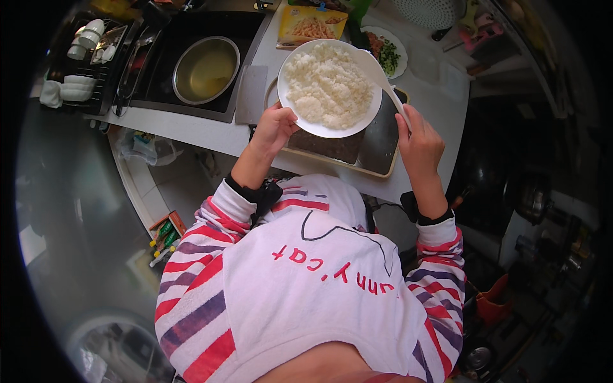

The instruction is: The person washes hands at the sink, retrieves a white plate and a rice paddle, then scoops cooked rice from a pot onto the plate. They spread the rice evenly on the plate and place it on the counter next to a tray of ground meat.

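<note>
My left hand (275,128) grips the near left rim of a white bowl (330,131) of cooked white rice (328,86), thumb on the edge. In my right hand (421,143) is the handle of a white rice paddle (390,88). The paddle's flat end rests at the right side of the rice, over the bowl's rim. Beneath the bowl lies a shallow tray (376,170) with a beige rim, partly covered from view. A dark brown sheet (330,147) lies in that tray; its far part is hidden by the bowl.
A cleaver (251,93) lies left of the tray. Behind the bowl are a yellow food packet (311,26) and a white plate (403,60) with chopped green and pinkish food. The black sink (158,72) holds a metal basin (206,72) of yellowish liquid. Far left stands a dish rack (98,76).
</note>
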